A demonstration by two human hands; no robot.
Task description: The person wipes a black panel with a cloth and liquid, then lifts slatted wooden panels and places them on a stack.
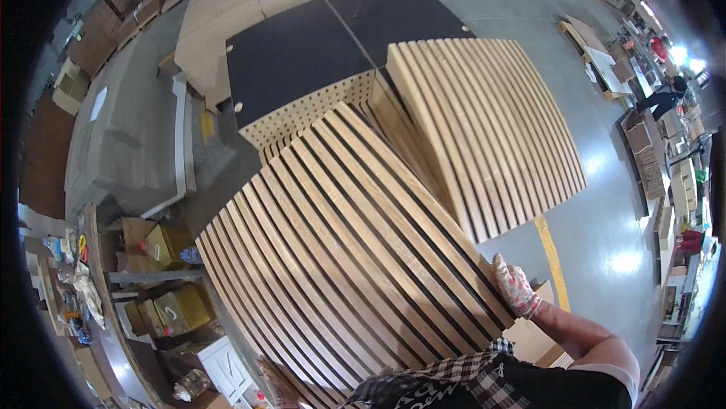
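Right hand: the right hand (516,285), in a patterned work glove, lies on the right-hand edge of the near slat panel (344,250). Its fingers are together and curled over that edge, gripping the panel.

Left hand: out of sight; I cannot tell what it is doing.

Near slat panel: a big sheet of pale wooden slats on a dark backing, with dark gaps between the slats. It fills the middle of the view and reaches right down to the person's chest, and it looks to be lifted and tilted.

Second slat panel: a lighter slatted panel (484,125) lies just beyond and to the right of the near slat panel, its slats packed close together.

Black boards: two dark flat boards (302,57) sit side by side just behind the near slat panel, on a stack whose near face (310,110) shows rows of small dots.

Clothing: a checked shirt and dark apron (484,382) show below the near slat panel's lower edge.

Floor: grey concrete (605,220) with a yellow line (552,258), to the right of the near slat panel.

Left of the panel: a cluttered bench (68,280) and yellowish boxes (174,276) stand well off to its left.

Far right: another person (665,99) bends over among stacked goods, well apart from the panel.
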